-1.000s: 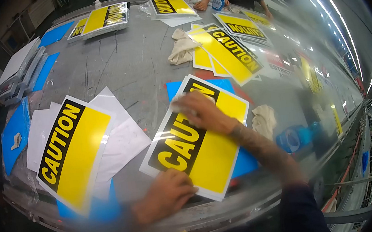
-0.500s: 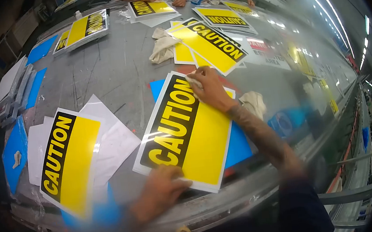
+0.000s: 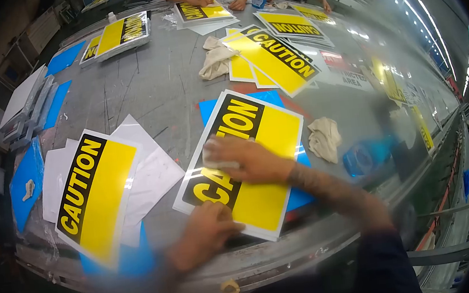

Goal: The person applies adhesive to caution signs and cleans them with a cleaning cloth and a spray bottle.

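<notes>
A yellow and black caution sign lies in front of me, with more sheet edges showing under it and a blue sheet beneath. Pressed on its black lettering band is a pale cloth, held under the curled fingers of my right hand. At the near left corner, my left hand grips the sign's edge with bent fingers, slightly blurred. To the left, another caution sign rests on white sheets.
A crumpled cloth and a blue spray bottle lie to the right. Beyond are another cloth and fanned caution signs. Stacked panels stand at the left. Across the table, a co-worker's hands rest near more signs.
My right hand has slid with the cloth from the far end of the lettering toward its near-left middle. My left hand stays at the sign's near corner. The view has shifted slightly.
</notes>
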Demonstrator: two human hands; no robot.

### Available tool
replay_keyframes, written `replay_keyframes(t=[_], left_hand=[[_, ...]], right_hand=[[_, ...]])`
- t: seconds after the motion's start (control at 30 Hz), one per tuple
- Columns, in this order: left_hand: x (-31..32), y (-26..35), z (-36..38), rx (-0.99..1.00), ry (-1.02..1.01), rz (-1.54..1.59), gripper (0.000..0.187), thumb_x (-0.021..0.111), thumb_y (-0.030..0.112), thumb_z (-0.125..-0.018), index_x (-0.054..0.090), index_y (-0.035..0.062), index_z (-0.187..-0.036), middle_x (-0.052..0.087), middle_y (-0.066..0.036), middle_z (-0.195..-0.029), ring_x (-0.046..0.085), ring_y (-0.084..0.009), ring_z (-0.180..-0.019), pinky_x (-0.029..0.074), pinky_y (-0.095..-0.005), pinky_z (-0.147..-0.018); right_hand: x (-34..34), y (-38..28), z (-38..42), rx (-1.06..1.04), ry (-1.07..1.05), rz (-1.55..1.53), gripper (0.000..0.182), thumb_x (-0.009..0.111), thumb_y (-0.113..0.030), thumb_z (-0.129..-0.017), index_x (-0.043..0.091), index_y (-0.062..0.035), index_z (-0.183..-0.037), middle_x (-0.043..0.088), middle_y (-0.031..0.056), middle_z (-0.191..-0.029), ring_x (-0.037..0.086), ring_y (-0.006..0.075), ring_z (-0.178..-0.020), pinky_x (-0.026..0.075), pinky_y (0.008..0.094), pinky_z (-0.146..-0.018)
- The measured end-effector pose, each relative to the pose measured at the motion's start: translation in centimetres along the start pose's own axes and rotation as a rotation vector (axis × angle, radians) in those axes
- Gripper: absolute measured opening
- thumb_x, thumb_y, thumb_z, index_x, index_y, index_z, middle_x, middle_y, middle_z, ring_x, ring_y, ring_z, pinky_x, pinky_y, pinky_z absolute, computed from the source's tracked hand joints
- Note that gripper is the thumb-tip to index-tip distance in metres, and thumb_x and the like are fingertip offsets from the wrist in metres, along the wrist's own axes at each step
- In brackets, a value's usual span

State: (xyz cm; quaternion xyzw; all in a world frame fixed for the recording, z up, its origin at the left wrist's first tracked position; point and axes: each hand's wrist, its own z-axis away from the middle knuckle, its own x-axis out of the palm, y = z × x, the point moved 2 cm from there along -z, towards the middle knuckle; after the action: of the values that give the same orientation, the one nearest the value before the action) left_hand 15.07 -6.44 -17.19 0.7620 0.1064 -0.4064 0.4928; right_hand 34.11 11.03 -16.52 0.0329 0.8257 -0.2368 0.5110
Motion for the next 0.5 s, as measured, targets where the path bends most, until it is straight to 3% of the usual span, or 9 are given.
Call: replay_keyframes(t=[0.07, 0.1, 0.17, 0.23, 0.3, 0.37, 0.4, 0.43, 0.5], left_hand=[[0.2, -0.1, 0.2, 0.003, 0.015, 0.001, 0.027, 0.088, 0.013, -0.088, 0.089, 0.0261, -0.112, 0.065, -0.002, -0.105, 0.061, -0.0251, -0.105, 0.048, -0.0426, -0.09], [0.4, -0.2, 0.3, 0.009, 0.017, 0.01, 0.027, 0.089, 0.013, -0.088, 0.089, 0.026, -0.112, 0.065, -0.002, -0.104, 0.062, -0.0251, -0.103, 0.048, -0.0424, -0.09], [0.2, -0.4, 0.3, 0.02, 0.03, 0.027, 0.027, 0.089, 0.014, -0.088, 0.089, 0.0259, -0.112, 0.065, -0.002, -0.103, 0.062, -0.0252, -0.101, 0.048, -0.042, -0.088], [0.1, 0.0, 0.4, 0.054, 0.051, -0.017, 0.027, 0.087, 0.012, -0.088, 0.088, 0.0249, -0.112, 0.065, -0.002, -0.1, 0.064, -0.0253, -0.099, 0.049, -0.0417, -0.088], [0.6, 0.0, 0.7, 0.09, 0.086, -0.042, 0.026, 0.085, 0.01, -0.089, 0.087, 0.0236, -0.111, 0.065, -0.002, -0.1, 0.065, -0.0251, -0.101, 0.049, -0.0418, -0.09], [0.3, 1.3, 0.8, 0.137, 0.1, -0.15, 0.026, 0.08, 0.009, -0.091, 0.084, 0.0173, -0.115, 0.066, -0.004, -0.098, 0.069, -0.0251, -0.092, 0.054, -0.0409, -0.08], [0.8, 1.7, 1.2, 0.107, 0.091, -0.171, 0.026, 0.079, 0.009, -0.092, 0.083, 0.0158, -0.117, 0.066, -0.005, -0.098, 0.07, -0.0253, -0.089, 0.055, -0.0406, -0.076], [1.2, 1.9, 1.7, 0.072, 0.086, -0.19, 0.026, 0.078, 0.01, -0.093, 0.082, 0.0142, -0.118, 0.067, -0.005, -0.098, 0.071, -0.0255, -0.085, 0.056, -0.0403, -0.072], [1.0, 2.6, 1.8, 0.051, 0.041, -0.223, 0.028, 0.074, 0.014, -0.097, 0.078, 0.0109, -0.125, 0.07, -0.005, -0.092, 0.073, -0.0271, -0.071, 0.058, -0.0398, -0.061]], right_hand=[[-0.6, 7.2, -0.3, 0.156, 0.133, 0.018, 0.037, 0.067, -0.019, -0.105, 0.068, -0.0102, -0.142, 0.067, 0.0139, -0.149, 0.063, 0.0402, -0.137, 0.049, 0.0487, -0.12], [-2.2, 10.0, -1.2, 0.381, 0.152, -0.004, 0.035, 0.065, -0.019, -0.107, 0.068, -0.0084, -0.14, 0.066, 0.0149, -0.15, 0.063, 0.0405, -0.134, 0.051, 0.0492, -0.116], [-1.7, 10.3, -1.7, 0.334, 0.234, 0.201, 0.034, 0.063, -0.018, -0.108, 0.067, -0.0074, -0.14, 0.063, 0.0159, -0.152, 0.061, 0.0397, -0.136, 0.05, 0.0511, -0.116], [1.0, 2.2, -0.8, 0.218, 0.088, -0.04, 0.033, 0.062, -0.019, -0.109, 0.068, -0.0067, -0.139, 0.06, 0.0166, -0.156, 0.057, 0.0374, -0.144, 0.045, 0.0512, -0.123], [1.6, -5.6, 0.4, -0.062, -0.207, -0.077, 0.036, 0.064, -0.017, -0.107, 0.069, -0.01, -0.143, 0.059, 0.0136, -0.161, 0.052, 0.0341, -0.153, 0.037, 0.0506, -0.13], [1.0, -5.1, 0.6, -0.146, -0.252, -0.194, 0.042, 0.066, -0.019, -0.106, 0.069, -0.0144, -0.148, 0.057, 0.0094, -0.166, 0.046, 0.031, -0.16, 0.032, 0.0502, -0.134], [0.8, -2.9, 0.2, -0.051, -0.276, -0.093, 0.046, 0.066, -0.019, -0.107, 0.067, -0.0173, -0.152, 0.057, 0.0067, -0.166, 0.046, 0.0309, -0.16, 0.032, 0.0519, -0.134], [0.3, -1.2, -0.3, 0.0, -0.16, -0.02, 0.044, 0.065, -0.017, -0.107, 0.067, -0.0159, -0.151, 0.057, 0.0095, -0.166, 0.047, 0.0313, -0.159, 0.034, 0.0536, -0.133], [1.0, -0.7, -0.9, 0.058, -0.129, -0.021, 0.044, 0.064, -0.014, -0.106, 0.067, -0.0151, -0.15, 0.056, 0.0122, -0.167, 0.048, 0.0318, -0.158, 0.037, 0.0537, -0.131]])
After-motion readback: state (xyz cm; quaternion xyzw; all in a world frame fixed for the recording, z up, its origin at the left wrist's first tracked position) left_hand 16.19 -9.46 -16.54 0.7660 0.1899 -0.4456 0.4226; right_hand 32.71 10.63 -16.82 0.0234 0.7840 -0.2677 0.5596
